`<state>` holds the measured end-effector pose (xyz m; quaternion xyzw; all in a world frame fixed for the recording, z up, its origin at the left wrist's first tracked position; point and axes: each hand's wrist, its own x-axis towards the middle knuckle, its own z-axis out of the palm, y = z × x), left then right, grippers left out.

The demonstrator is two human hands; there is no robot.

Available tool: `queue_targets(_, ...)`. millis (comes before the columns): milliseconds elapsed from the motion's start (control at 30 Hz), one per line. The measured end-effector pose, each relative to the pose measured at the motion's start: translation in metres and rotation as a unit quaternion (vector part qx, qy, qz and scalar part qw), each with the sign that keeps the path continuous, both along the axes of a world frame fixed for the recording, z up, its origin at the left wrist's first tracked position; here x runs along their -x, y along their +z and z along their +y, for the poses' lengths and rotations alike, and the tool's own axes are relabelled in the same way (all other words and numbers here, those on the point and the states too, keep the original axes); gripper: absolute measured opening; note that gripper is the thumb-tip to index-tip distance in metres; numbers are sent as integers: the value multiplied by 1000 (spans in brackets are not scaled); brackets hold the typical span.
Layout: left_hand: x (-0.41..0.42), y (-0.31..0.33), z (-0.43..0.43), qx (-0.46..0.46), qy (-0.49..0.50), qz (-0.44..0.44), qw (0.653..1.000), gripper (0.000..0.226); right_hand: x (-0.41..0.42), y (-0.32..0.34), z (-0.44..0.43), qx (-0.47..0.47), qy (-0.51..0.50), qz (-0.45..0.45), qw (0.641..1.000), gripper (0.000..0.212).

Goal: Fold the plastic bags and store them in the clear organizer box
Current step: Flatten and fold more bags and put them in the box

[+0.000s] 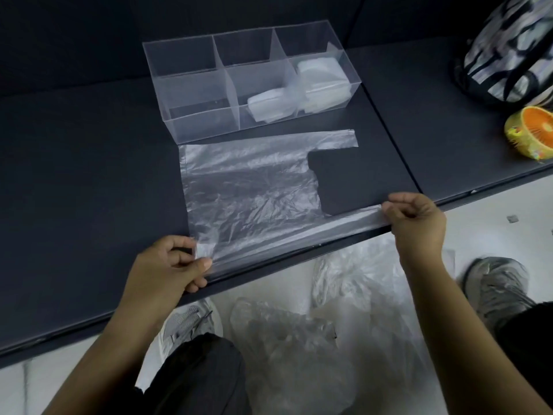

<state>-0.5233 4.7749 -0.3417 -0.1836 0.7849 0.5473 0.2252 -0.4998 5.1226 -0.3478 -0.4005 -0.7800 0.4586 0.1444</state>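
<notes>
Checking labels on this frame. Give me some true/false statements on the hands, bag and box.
1. The left hand and right hand both pinch the bag at its near edge. True.
2. The box is empty. False: folded bags lie in its middle and right compartments.
3. The bag lies spread out on the table. True.
4. A pile of bags lies on the floor. True.
5. The fan stands left of the box. False: it is off to the right, below the backpack.
</notes>
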Motion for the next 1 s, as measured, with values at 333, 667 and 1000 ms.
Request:
queue_targets(333, 20, 4, 27, 281, -107, 378, 876, 28, 29, 18, -114, -229, 259, 45, 937, 37)
queue_targets(667, 37, -38, 40, 435, -307, 283, 798, 72, 59, -34, -115, -389, 441, -136, 797, 74)
queue_targets(1000, 64, -30, 43, 433, -287, 318, 793, 71, 98, -14, -110, -371, 448, -72, 810, 63)
